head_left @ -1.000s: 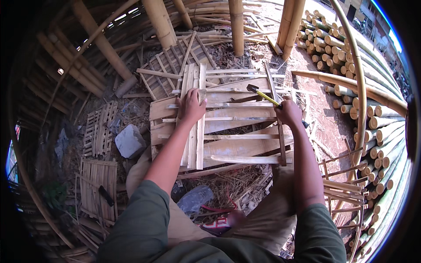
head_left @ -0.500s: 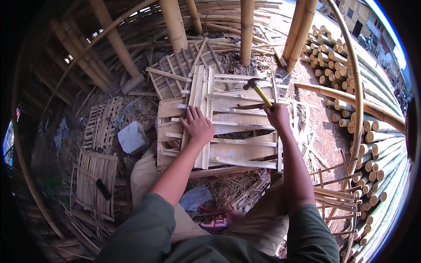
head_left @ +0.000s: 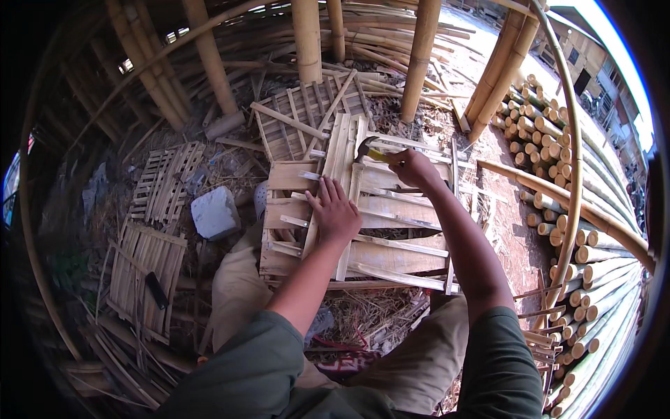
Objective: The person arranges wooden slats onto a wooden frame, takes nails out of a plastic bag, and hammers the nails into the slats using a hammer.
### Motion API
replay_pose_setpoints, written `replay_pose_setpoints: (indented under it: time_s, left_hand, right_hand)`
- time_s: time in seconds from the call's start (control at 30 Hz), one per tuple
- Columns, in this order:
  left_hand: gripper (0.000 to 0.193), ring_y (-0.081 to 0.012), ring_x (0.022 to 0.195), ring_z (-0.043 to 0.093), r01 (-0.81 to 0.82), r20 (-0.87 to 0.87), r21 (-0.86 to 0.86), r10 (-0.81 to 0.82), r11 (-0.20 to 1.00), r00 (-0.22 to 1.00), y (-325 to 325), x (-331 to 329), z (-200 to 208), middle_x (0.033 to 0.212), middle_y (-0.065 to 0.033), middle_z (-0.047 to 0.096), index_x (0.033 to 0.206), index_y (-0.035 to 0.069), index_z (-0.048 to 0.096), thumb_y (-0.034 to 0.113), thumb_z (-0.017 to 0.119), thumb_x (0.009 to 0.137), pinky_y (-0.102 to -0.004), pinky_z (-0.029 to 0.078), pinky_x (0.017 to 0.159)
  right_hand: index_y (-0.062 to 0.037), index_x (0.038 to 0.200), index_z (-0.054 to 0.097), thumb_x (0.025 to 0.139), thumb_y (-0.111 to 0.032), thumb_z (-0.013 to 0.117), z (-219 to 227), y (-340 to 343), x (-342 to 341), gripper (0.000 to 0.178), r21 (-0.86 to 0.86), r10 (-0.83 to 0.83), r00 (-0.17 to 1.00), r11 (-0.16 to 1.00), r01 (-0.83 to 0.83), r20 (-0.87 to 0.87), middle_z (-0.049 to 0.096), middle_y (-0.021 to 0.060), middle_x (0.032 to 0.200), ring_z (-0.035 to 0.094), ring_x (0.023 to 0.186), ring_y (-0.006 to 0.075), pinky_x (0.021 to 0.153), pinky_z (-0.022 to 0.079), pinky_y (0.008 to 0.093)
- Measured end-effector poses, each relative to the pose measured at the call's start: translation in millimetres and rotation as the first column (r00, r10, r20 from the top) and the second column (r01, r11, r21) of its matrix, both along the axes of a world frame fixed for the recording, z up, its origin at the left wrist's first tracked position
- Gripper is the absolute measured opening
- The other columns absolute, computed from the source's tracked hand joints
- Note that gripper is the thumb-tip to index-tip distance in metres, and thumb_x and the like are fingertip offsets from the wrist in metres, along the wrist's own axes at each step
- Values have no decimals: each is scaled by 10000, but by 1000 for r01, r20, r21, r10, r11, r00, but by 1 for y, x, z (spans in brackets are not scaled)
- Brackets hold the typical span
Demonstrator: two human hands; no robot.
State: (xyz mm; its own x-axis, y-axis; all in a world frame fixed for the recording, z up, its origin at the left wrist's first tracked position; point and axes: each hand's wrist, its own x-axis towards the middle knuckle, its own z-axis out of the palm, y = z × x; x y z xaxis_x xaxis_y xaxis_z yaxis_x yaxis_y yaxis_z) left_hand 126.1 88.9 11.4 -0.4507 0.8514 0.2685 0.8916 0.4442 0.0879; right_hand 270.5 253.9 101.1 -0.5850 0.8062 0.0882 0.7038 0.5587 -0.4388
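Note:
My right hand [head_left: 412, 169] grips the yellow handle of a claw hammer [head_left: 364, 148]. The hammer's dark head is at the right edge of some lengthwise split bamboo strips [head_left: 340, 150]; whether it touches them I cannot tell. My left hand [head_left: 336, 213] lies flat with fingers spread on these strips, nearer to me than the hammer. Underneath is a slatted bamboo panel [head_left: 398, 209], made of wide flattened pieces and narrow crosswise slats, resting across in front of my knees. Any nail under the hammer head is too small to make out.
A pale stone block [head_left: 215, 212] sits left of the panel. Slatted bamboo panels [head_left: 148, 276] lie at left, one with a black phone-like object [head_left: 156, 290] on it. Upright bamboo posts [head_left: 307, 42] stand beyond. Cut bamboo poles [head_left: 541, 133] are stacked at right.
My right hand has swung the hammer left and down, from above the panel's right part to the strips. My left hand stays on the strips. The whole view has shifted slightly.

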Motion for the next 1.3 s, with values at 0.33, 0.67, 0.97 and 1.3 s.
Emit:
replay_pose_setpoints:
  time_s: [0.33,0.67,0.97,1.3]
  left_hand:
    - [663,-326,1475,202,-1,-10,52,1,999,1000,0,-4,-1,1563,-228,255,1452,-50,357,321,447,910,-663,112,1131]
    - [671,-314,1486,175,-9,8,61,8,998,1000,2,-2,-4,1576,-217,232,1465,-47,334,307,444,905,-659,140,1126]
    - [680,-314,1485,175,1,23,57,-2,998,1000,1,0,0,1577,-217,231,1469,-51,321,305,441,903,-666,156,1115]
    - [671,-320,1477,195,3,-9,88,-2,996,1000,0,-3,-6,1567,-227,247,1456,-62,338,302,440,902,-667,154,1111]
  right_hand:
    - [-112,1054,730,926,-241,595,44,-2,-27,226,198,-122,926,959,202,-357,655,250,743,656,700,407,667,517,480]
    - [-149,1124,709,900,-198,599,75,-2,-14,254,165,-65,996,984,75,-69,675,234,838,673,784,391,729,529,457]
    - [-210,1158,705,905,-227,614,63,-11,-4,270,161,-121,989,978,134,-86,681,212,885,675,805,378,743,530,455]
    - [-158,1089,731,894,-235,634,61,-12,0,231,137,-112,993,984,114,-23,688,217,853,686,769,371,712,541,443]
